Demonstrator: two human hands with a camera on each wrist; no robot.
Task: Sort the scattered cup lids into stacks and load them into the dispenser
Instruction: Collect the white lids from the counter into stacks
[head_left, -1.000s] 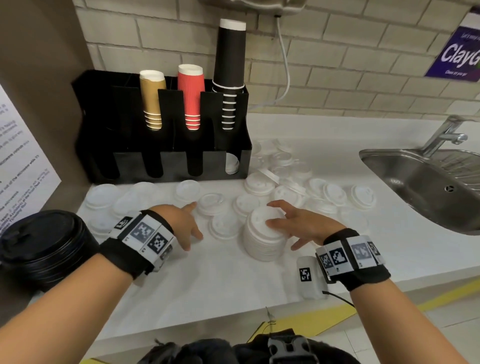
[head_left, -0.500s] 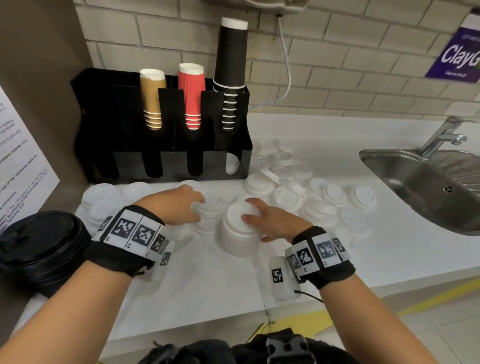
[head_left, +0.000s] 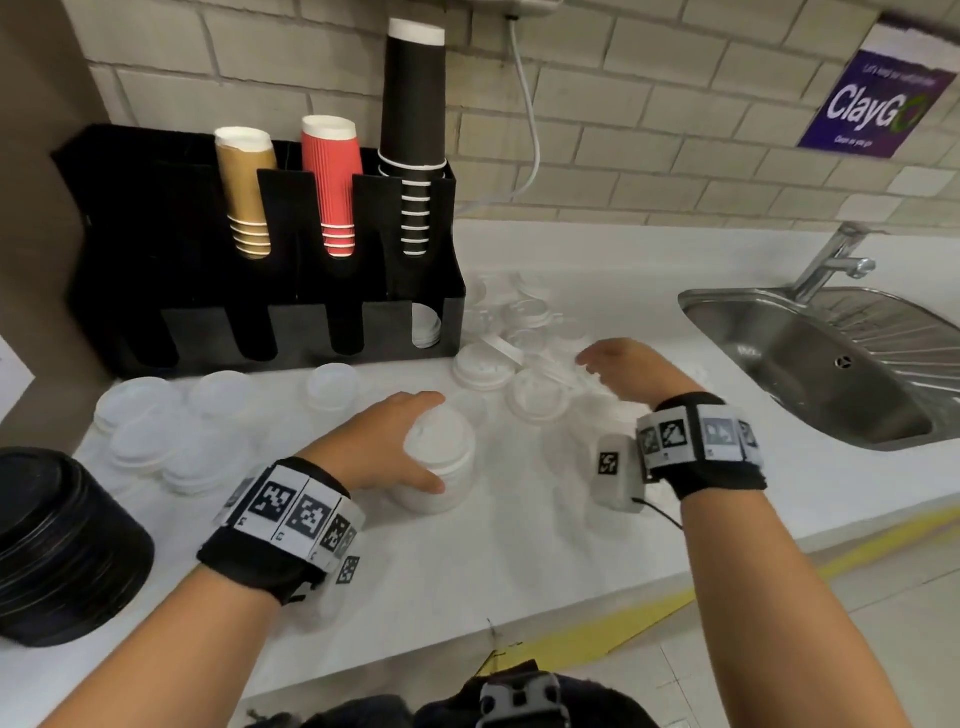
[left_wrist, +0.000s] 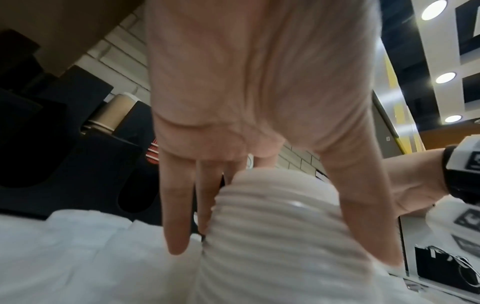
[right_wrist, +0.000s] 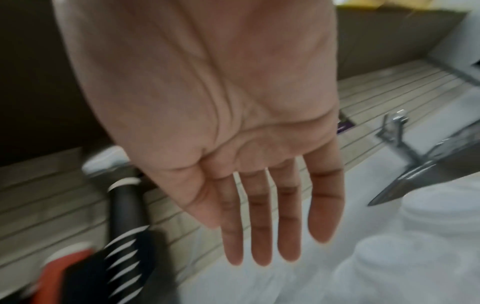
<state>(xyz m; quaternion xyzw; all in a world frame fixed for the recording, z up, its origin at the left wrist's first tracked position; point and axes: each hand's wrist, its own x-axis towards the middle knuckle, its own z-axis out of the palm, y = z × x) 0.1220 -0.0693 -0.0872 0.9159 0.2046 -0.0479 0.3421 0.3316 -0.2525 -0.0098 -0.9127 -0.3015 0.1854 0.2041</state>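
A tall stack of white lids (head_left: 447, 467) stands on the white counter (head_left: 519, 545). My left hand (head_left: 415, 444) grips it from the left, thumb on the near side and fingers on the far side. The left wrist view shows the ribbed stack (left_wrist: 272, 226) between thumb and fingers (left_wrist: 176, 226). My right hand (head_left: 613, 364) hovers, holding nothing, over scattered white lids (head_left: 535, 400); its fingers (right_wrist: 259, 226) are straight. The black dispenser (head_left: 260, 332) stands at the back left, with white lids (head_left: 426, 327) in its right slot.
Low piles of white lids (head_left: 145, 431) lie left of the stack. A stack of black lids (head_left: 57, 545) sits at the counter's left edge. Tan, red and black cups (head_left: 332, 182) stand in the dispenser's top. A steel sink (head_left: 831, 364) lies to the right.
My right hand has let go of the lid stack and swung right over the loose lids. The left hand has taken hold of the stack, which has shifted left.
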